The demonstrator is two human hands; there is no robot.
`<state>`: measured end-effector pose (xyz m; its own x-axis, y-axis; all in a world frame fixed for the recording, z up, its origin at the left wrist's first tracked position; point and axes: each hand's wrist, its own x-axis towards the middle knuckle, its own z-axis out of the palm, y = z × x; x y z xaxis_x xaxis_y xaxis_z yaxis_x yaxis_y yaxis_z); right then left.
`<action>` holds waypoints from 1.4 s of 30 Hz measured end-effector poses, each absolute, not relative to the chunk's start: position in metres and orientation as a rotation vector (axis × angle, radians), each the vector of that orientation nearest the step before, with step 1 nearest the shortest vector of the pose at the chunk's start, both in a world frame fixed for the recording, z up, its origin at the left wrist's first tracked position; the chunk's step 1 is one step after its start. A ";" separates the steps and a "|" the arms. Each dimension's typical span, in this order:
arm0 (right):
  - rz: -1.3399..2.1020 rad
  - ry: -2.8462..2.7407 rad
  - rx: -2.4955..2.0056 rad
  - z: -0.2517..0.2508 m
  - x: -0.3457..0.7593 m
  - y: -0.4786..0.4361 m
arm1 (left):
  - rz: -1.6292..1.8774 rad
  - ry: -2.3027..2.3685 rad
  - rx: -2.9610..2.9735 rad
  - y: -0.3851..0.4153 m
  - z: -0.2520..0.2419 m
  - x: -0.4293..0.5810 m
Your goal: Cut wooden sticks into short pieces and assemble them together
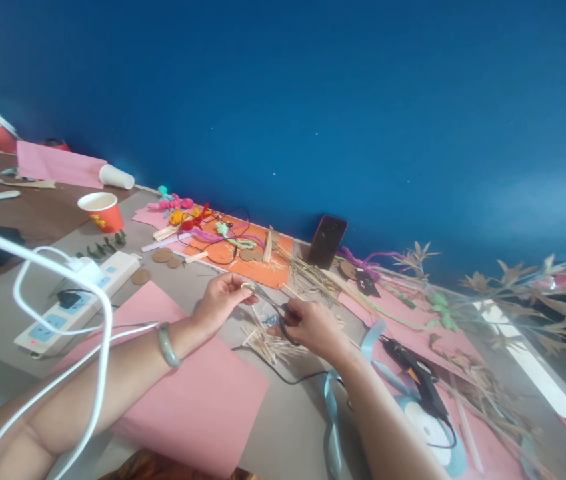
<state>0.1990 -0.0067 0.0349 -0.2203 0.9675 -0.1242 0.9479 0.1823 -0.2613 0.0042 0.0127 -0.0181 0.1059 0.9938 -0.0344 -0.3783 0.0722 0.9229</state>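
My left hand pinches a thin pale straw strip above the grey table. A green bangle sits on that wrist. My right hand grips dark-handled scissors, whose blades point left and meet the strip at my left fingertips. Under both hands lies a small heap of cut straw pieces. A pink paper sheet lies beneath my left forearm.
A white power strip with white cables lies at left, near a red paper cup. An orange sheet holds colourful pipe-cleaner shapes. A phone leans on the blue wall. A black glue gun and dried straw stems lie at right.
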 end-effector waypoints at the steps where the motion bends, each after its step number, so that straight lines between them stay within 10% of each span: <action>1: 0.432 -2.356 -1.923 0.035 0.199 -0.007 | 1.258 0.874 0.918 0.013 -0.018 0.004; 42: 0.290 -2.435 -1.920 0.031 0.209 -0.003 | 1.084 0.825 0.953 0.010 -0.015 0.003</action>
